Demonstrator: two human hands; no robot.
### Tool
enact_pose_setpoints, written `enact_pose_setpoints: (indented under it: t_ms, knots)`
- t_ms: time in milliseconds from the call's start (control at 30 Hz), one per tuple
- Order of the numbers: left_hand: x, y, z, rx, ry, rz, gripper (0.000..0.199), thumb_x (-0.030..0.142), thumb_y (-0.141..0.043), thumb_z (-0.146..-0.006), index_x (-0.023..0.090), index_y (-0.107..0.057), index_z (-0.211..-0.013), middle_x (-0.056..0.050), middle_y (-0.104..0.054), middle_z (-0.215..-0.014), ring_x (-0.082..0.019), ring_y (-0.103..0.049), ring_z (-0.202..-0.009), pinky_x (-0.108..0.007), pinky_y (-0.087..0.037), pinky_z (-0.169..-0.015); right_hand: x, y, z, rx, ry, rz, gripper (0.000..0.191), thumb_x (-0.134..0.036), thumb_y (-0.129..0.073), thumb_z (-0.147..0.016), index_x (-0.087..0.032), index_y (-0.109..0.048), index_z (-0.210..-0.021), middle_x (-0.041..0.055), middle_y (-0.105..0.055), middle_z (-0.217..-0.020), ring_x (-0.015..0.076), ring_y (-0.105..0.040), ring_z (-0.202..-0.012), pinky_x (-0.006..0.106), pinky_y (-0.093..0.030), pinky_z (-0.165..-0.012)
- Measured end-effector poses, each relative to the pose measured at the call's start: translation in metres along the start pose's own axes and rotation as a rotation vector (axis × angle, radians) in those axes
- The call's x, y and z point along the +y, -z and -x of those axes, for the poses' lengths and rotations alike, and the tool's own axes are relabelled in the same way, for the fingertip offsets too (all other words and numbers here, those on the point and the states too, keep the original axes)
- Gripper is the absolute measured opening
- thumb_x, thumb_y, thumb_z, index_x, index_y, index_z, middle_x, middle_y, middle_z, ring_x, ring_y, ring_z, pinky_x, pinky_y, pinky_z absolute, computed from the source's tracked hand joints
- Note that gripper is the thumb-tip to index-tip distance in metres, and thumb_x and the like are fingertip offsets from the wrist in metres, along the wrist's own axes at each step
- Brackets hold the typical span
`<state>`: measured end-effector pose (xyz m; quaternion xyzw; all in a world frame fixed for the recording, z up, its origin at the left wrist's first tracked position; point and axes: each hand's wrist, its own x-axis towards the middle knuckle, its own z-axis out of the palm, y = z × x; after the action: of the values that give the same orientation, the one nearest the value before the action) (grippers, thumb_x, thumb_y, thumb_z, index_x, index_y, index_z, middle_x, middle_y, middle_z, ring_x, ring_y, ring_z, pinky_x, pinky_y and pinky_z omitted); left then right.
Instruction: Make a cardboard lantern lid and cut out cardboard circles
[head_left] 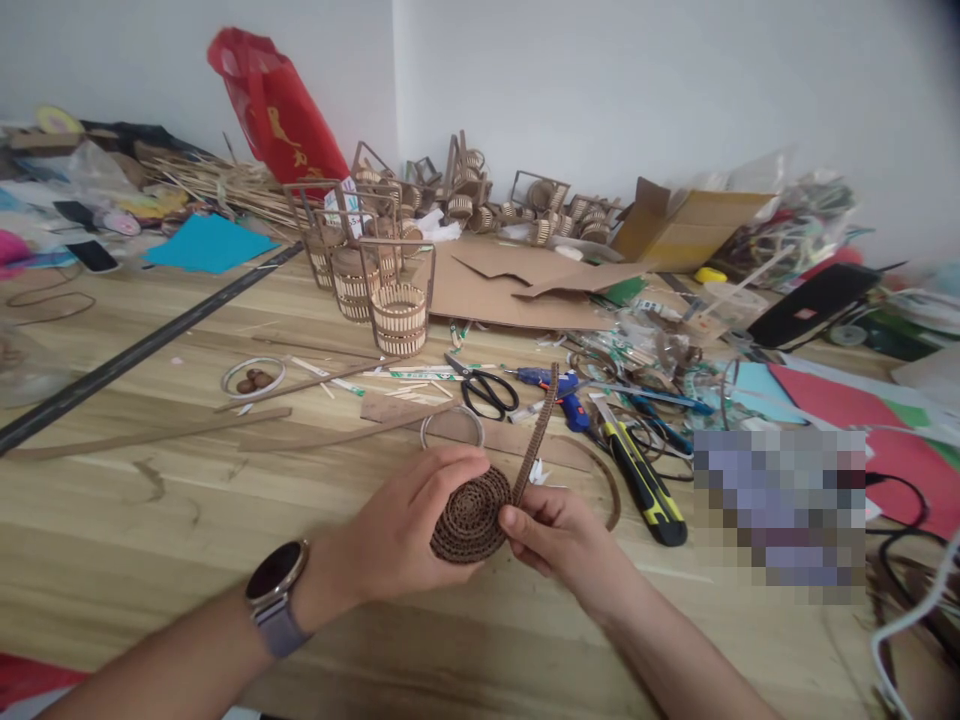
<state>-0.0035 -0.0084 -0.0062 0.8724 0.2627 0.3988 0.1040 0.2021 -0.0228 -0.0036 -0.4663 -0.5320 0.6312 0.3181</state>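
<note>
A tightly wound coil of brown corrugated cardboard (472,512) is held above the wooden table, its spiral edge facing me. My left hand (409,525), with a watch on the wrist, wraps round the coil from the left. At the coil's right side my right hand (551,535) pinches a cardboard strip (541,430) between thumb and fingers. The strip's free end sticks up past the hand. Behind the coil lies a pale ring (453,428) on the table. To the right are a yellow-black utility knife (641,475), a blue glue gun (555,388) and black-handled scissors (487,388).
Small slatted buckets with tall handles (399,320) stand beyond the hands. Flat cardboard (517,285) lies behind them. A long black bar (157,345) crosses the left side. Loose brown strips (150,436) lie on the table (187,560). A red bag (281,110) stands by the wall.
</note>
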Motion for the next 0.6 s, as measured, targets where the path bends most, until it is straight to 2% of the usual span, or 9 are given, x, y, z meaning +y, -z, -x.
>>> enact_pose_setpoints:
  t_ms: [200, 433, 500, 600]
  knots:
    - [-0.001, 0.009, -0.003, -0.201, -0.070, 0.117, 0.071, 0.021, -0.075, -0.076, 0.017, -0.035, -0.135, -0.016, -0.060, -0.124, -0.029, -0.059, -0.119, -0.042, -0.052, -0.101, -0.010, 0.016, 0.004, -0.101, -0.028, 0.218, 0.065, -0.083, -0.060, -0.069, -0.021, -0.047, -0.057, -0.0078, -0.039, -0.047, 0.0067, -0.028, -0.042, 0.022, -0.017, -0.040]
    - [0.000, 0.014, -0.002, -0.411, -0.103, 0.191, 0.069, 0.021, -0.077, -0.074, 0.022, -0.037, -0.130, -0.013, -0.060, -0.126, -0.027, -0.060, -0.116, -0.040, -0.050, -0.102, -0.011, 0.020, 0.004, -0.272, -0.022, 0.263, 0.061, -0.076, -0.064, -0.073, -0.021, -0.045, -0.056, -0.0082, -0.035, -0.050, 0.0063, -0.027, -0.044, 0.022, -0.017, -0.040]
    - [-0.001, 0.014, -0.002, -0.397, -0.102, 0.182, 0.072, 0.023, -0.078, -0.076, 0.023, -0.035, -0.133, -0.013, -0.060, -0.126, -0.028, -0.060, -0.117, -0.042, -0.049, -0.104, -0.010, 0.019, 0.004, -0.241, -0.047, 0.236, 0.060, -0.075, -0.065, -0.072, -0.020, -0.047, -0.057, -0.0082, -0.038, -0.049, 0.0062, -0.028, -0.043, 0.022, -0.018, -0.040]
    - [-0.004, 0.012, -0.001, -0.272, -0.049, 0.124, 0.083, 0.030, -0.078, -0.080, 0.024, -0.025, -0.144, -0.017, -0.055, -0.135, -0.032, -0.054, -0.127, -0.048, -0.045, -0.109, -0.008, 0.017, 0.001, -0.088, -0.057, 0.129, 0.061, -0.077, -0.067, -0.069, -0.020, -0.049, -0.057, -0.0077, -0.042, -0.047, 0.0060, -0.031, -0.041, 0.023, -0.018, -0.039]
